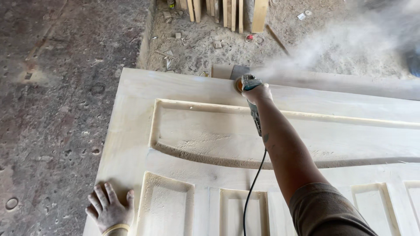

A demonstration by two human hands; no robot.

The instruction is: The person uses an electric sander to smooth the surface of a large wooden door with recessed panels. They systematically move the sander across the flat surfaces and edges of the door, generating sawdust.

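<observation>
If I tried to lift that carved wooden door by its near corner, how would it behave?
The door looks thick and solid, so probably heavy and stiff. Its dust coating may make it slippery. Being wide and flat, it would likely pivot rather than lift cleanly under the left hand.

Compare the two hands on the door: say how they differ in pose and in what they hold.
The left hand lies flat with fingers spread on the near corner of the wooden door; the right hand is closed around a corded sander at the far edge. The left hand holds nothing; the right grips the tool, where dust is blowing away. The left arm is drawn in close; the right is stretched out. Both touch or work the same pale panelled door.
</observation>
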